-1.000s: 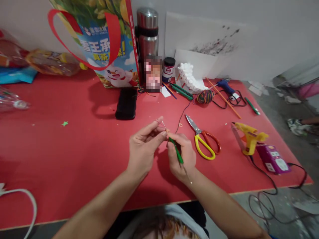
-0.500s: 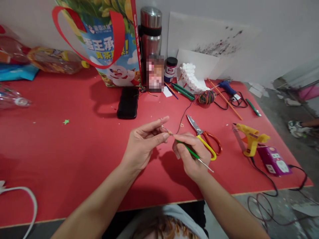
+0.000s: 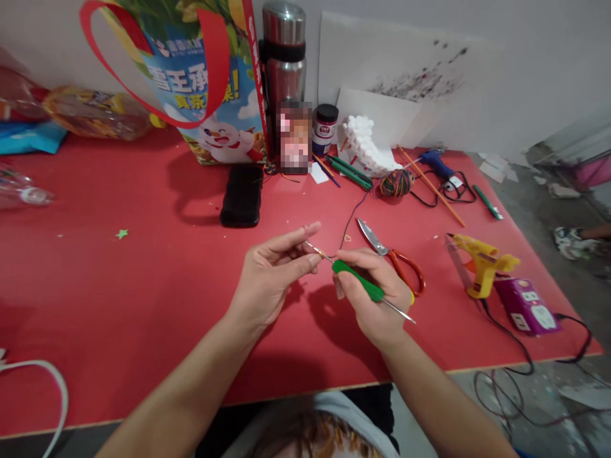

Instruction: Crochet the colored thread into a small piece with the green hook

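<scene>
Scissors [image 3: 373, 236] lie just beyond the right hand [image 3: 377, 318], which hides most of their yellow handle; a glue gun [image 3: 484, 261] sits farther right, and a yarn ball [image 3: 396, 183] rests beyond, trailing thread [image 3: 351, 215] toward the hands. The right hand closes around a green-handled hook [image 3: 360, 280]; the left hand [image 3: 272, 273] pinches thread near its slanting tip, the hands close but apart. Beyond them stand a lidded jar [image 3: 325, 131] and a printed bag [image 3: 229, 145], contents hidden.
</scene>
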`<state>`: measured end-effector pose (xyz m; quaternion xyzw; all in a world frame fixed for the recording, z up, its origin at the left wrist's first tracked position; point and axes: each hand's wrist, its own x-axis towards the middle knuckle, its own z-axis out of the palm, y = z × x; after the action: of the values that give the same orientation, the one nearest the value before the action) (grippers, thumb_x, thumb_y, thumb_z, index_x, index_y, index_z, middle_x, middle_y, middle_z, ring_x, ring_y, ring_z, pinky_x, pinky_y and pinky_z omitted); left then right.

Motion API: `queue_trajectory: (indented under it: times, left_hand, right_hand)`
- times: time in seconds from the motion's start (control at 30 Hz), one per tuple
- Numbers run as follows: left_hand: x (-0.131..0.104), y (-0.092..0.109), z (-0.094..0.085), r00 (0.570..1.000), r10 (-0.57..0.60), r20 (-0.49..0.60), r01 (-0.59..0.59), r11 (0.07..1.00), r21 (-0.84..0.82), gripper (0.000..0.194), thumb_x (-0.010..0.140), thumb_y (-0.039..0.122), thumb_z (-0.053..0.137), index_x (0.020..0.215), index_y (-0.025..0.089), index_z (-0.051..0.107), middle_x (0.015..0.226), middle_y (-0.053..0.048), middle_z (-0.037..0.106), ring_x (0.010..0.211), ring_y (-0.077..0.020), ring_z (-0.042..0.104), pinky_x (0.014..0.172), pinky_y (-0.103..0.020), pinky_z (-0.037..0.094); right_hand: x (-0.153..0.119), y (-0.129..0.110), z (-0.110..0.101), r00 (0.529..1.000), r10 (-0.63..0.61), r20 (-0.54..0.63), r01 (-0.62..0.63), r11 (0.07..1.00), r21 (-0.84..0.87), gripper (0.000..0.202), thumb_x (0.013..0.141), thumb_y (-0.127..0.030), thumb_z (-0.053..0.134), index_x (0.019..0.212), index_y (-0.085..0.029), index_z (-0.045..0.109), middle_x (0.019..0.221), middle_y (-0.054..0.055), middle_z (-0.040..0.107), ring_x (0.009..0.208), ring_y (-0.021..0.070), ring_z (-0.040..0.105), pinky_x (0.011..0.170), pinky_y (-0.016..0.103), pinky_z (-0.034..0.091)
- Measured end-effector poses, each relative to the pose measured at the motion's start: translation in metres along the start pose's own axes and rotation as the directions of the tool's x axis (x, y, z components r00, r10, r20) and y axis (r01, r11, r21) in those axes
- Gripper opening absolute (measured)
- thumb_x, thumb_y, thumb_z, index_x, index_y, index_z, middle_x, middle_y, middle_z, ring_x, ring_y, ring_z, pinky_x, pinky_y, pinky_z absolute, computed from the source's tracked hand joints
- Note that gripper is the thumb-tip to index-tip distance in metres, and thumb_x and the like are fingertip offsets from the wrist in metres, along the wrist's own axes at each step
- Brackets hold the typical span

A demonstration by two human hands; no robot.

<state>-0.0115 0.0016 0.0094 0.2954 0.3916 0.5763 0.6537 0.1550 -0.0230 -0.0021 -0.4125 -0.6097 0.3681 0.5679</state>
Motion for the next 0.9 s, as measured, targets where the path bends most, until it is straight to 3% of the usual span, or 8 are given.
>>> queue_trajectory:
  times: [0.17, 0.3, 0.5, 0.7, 0.9]
  left_hand:
    - [0.001, 0.0, -0.002, 1.0, 0.005, -0.001, -0.005, 1.0, -0.002, 0.046, 0.065, 0.013, 0.093, 0.109, 0.022, 0.084, 0.078, -0.002, 0.073, 0.071, -0.0089, 0.066, 0.068, -0.018, 0.057]
    - [0.0, 0.002, 0.0, 1.0, -0.019, -0.008, 0.018, 1.0, -0.01, 0.045, 0.063, 0.013, 0.093, 0.107, 0.021, 0.085, 0.079, -0.002, 0.074, 0.071, -0.0099, 0.066, 0.067, -0.02, 0.057]
    - [-0.001, 0.004, 0.003, 0.998, -0.067, -0.008, 0.066, 0.996, -0.064, 0.042, 0.062, 0.013, 0.094, 0.102, 0.021, 0.086, 0.073, 0.0, 0.072, 0.063, -0.0093, 0.065, 0.064, -0.021, 0.056]
    - [0.001, 0.0, 0.001, 0.989, -0.145, 0.032, 0.147, 0.983, -0.108, 0.038, 0.064, 0.016, 0.094, 0.101, 0.022, 0.086, 0.075, -0.001, 0.073, 0.063, -0.0087, 0.067, 0.064, -0.018, 0.055]
    - [0.002, -0.003, 0.001, 0.989, -0.146, 0.034, 0.15, 0.98, -0.135, 0.043, 0.064, 0.012, 0.093, 0.106, 0.019, 0.085, 0.074, 0.001, 0.07, 0.064, -0.0071, 0.065, 0.066, -0.017, 0.055]
  right_hand:
    - [0.0, -0.005, -0.002, 1.0, 0.015, -0.004, -0.015, 0.998, -0.059, 0.02, 0.096, -0.017, 0.069, 0.114, -0.025, 0.075, 0.084, 0.0, 0.074, 0.055, 0.0089, 0.064, 0.057, 0.026, 0.055]
    - [-0.001, -0.007, -0.004, 1.0, -0.011, 0.023, 0.012, 0.998, -0.053, 0.023, 0.098, -0.015, 0.067, 0.118, -0.025, 0.073, 0.071, -0.003, 0.074, 0.058, 0.0126, 0.071, 0.065, 0.029, 0.06]
    - [-0.001, -0.005, -0.003, 0.998, -0.056, -0.019, 0.056, 0.998, -0.006, 0.024, 0.097, -0.011, 0.066, 0.115, -0.025, 0.075, 0.073, -0.002, 0.075, 0.061, 0.0134, 0.072, 0.068, 0.031, 0.061]
    - [0.001, 0.004, -0.001, 0.999, 0.028, -0.042, -0.02, 0.983, 0.183, 0.021, 0.096, -0.011, 0.066, 0.11, -0.023, 0.077, 0.081, 0.0, 0.073, 0.054, 0.0096, 0.066, 0.056, 0.026, 0.058]
    - [0.002, 0.007, -0.003, 0.998, 0.043, -0.046, -0.035, 0.985, 0.166, 0.017, 0.096, -0.015, 0.068, 0.108, -0.023, 0.078, 0.081, 0.001, 0.073, 0.053, 0.0095, 0.065, 0.053, 0.026, 0.057]
